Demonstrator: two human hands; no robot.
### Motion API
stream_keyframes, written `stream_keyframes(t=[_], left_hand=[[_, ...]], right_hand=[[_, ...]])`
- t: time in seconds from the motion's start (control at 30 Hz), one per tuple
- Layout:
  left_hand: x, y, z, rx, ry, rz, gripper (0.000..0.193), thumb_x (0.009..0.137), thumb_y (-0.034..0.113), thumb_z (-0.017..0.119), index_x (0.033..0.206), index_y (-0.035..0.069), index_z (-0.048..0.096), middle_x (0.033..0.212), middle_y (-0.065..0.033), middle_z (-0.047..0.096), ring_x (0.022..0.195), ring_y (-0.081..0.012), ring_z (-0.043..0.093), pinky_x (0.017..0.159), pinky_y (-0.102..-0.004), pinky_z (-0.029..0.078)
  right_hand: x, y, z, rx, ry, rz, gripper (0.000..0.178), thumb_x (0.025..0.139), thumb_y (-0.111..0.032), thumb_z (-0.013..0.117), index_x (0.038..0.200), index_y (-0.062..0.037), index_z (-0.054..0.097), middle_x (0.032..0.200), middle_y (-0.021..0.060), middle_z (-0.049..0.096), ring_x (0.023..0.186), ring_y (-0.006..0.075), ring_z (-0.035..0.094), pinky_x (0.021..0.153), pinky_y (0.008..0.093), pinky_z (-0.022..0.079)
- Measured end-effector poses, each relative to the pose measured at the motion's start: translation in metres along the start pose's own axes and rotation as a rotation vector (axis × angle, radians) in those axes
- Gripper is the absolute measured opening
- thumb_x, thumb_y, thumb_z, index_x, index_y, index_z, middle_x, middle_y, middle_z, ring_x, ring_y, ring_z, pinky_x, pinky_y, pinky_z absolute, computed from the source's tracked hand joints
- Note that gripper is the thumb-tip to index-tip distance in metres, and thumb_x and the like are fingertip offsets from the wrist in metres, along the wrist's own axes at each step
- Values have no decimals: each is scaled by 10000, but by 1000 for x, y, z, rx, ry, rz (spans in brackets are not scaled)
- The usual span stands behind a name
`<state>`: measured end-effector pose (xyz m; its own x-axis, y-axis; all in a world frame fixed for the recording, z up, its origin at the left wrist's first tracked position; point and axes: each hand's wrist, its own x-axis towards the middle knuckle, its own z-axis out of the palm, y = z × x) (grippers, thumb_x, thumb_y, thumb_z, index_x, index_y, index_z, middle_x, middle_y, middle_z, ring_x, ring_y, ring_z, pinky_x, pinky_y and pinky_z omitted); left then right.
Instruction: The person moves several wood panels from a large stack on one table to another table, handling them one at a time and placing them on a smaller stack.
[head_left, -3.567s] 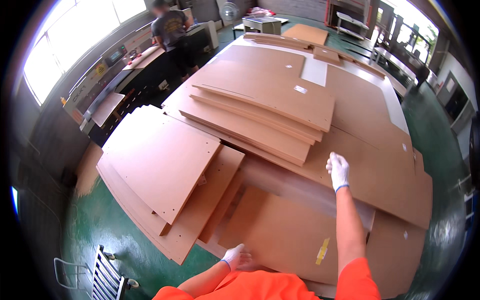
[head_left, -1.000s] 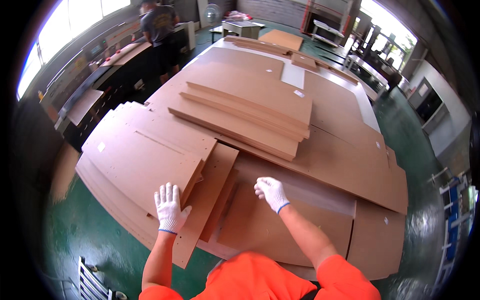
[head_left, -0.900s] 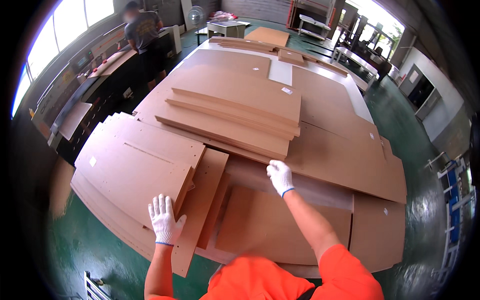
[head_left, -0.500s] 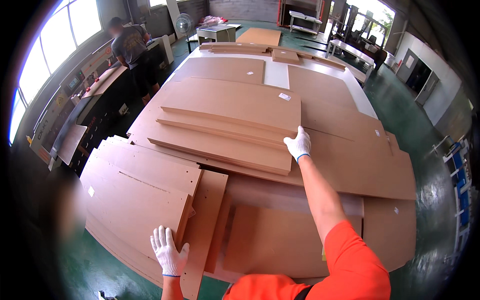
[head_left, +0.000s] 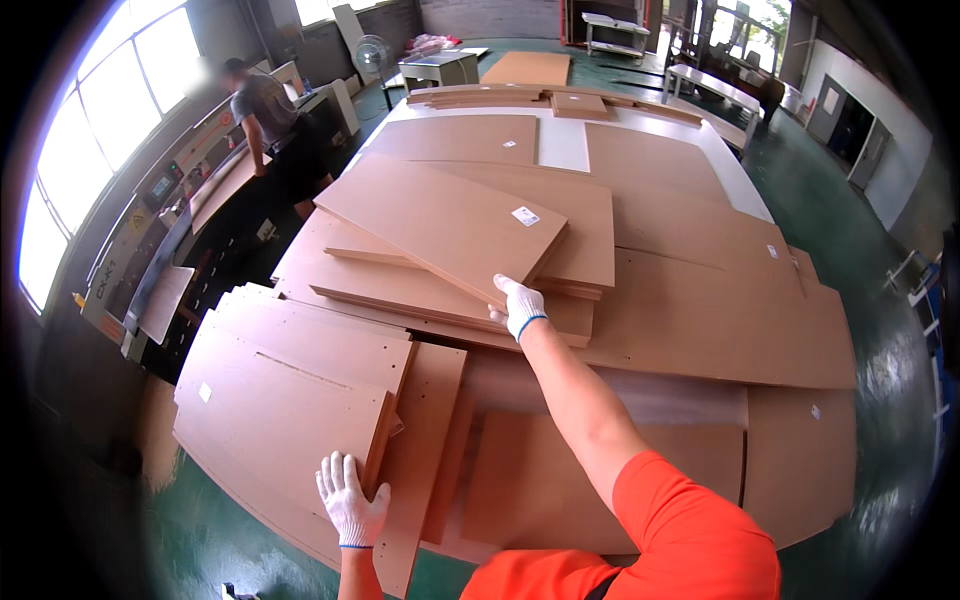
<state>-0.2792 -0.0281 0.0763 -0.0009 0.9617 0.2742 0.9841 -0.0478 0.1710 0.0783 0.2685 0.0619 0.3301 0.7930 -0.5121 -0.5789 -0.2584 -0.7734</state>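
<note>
Brown fibreboard panels lie in overlapping heaps over a wide low surface. My right hand (head_left: 519, 306), in a white glove, reaches far forward and grips the near corner of the top panel (head_left: 440, 222), a large rectangle with a small white label, lying skewed on the middle stack. My left hand (head_left: 350, 498), also gloved, rests flat with fingers spread on a narrow panel (head_left: 420, 440), beside the near corner of the left stack (head_left: 290, 385). Both arms come from an orange sleeve at the lower edge.
More panels (head_left: 700, 300) spread to the right and back, with a white board (head_left: 562, 145) showing between them. A person (head_left: 268, 118) stands at a machine along the left wall under bright windows. Green floor (head_left: 880, 300) runs on the right. Tables (head_left: 440, 68) stand at the back.
My right hand has moved from the near boards forward to the middle stack and taken hold of the top panel's corner. My left hand has stayed on the boards beside the left stack.
</note>
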Motion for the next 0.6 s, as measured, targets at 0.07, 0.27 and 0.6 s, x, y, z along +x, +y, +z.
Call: stream_keyframes(t=[0.07,0.27,0.6], left_hand=[[-4,-4,-10,-15,26,-21,737,694,269,798,1313,-27,528,1433,-227,492,1401,-415,382,1191,-529,264],[15,57,12,-617,-31,-23,692,819,220,769,1392,-45,489,1432,-244,507,1340,-386,491,1134,-427,388],[136,209,103,-2088,-715,-798,489,990,347,597,1310,-20,547,1256,-165,643,1134,-342,646,992,-506,535]], right_hand=[[1,18,-6,12,-33,-13,393,814,-240,817,1096,-17,658,1087,123,648,695,246,653,468,328,548],[-76,32,-150,27,10,-38,332,836,-232,789,1050,-24,645,1037,116,678,653,224,669,462,330,551],[-334,25,-440,248,259,25,432,955,-293,656,1277,-10,603,1220,131,668,1091,277,663,951,427,536]])
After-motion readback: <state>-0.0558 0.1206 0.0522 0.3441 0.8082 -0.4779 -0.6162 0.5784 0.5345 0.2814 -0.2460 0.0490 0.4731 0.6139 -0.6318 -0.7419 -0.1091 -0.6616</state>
